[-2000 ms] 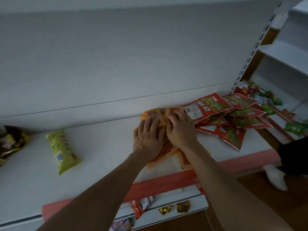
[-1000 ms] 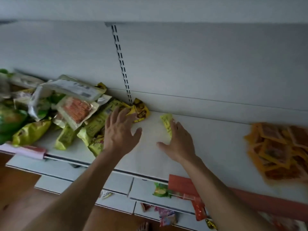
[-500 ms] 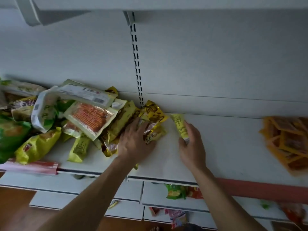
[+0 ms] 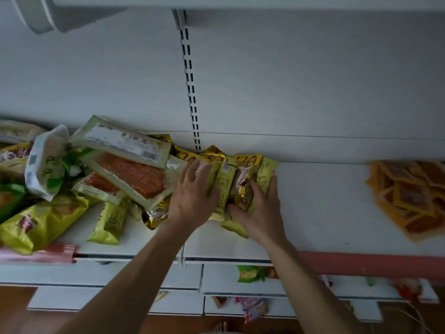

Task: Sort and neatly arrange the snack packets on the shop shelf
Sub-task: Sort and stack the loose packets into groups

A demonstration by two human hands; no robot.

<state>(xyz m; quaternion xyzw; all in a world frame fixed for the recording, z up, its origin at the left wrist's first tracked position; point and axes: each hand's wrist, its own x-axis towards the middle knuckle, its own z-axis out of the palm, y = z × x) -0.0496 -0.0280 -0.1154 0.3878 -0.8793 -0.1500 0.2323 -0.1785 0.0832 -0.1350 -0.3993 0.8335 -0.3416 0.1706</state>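
Shelf: white shelf (image 4: 325, 208), smooth and flat, with a red strip (image 4: 361, 261) along its front edge on the right.
Room: pale grey back panel (image 4: 301, 80) with a slotted upright (image 4: 190, 88) running down it. The upper shelf (image 4: 240, 2) is overhead, white lower shelves (image 4: 115, 273) step out beneath, and a brown wood floor (image 4: 14, 317) lies at the bottom.
Yellow packets (image 4: 226, 179): slim, glossy, crinkled foil in yellow-green and gold. They are bunched side by side at the back of the shelf, right below the upright.
Left hand (image 4: 192, 198): fingers straight and spread, lying flat on the left side of the bunch.
Right hand (image 4: 260, 208): thumb and curled fingers cup the right side of the bunch.
Heap (image 4: 48, 189): loose puffy green, yellow and white bags piled at the left, touching the bunch.
Flat packs (image 4: 134, 177): stiff clear rectangles with orange contents, tilted on top of the heap just beside the left hand.
Orange sachets (image 4: 409, 194): small flat squares overlapping at the far right, well apart from the hands.
Lower shelves: a few scattered packets, blurred.
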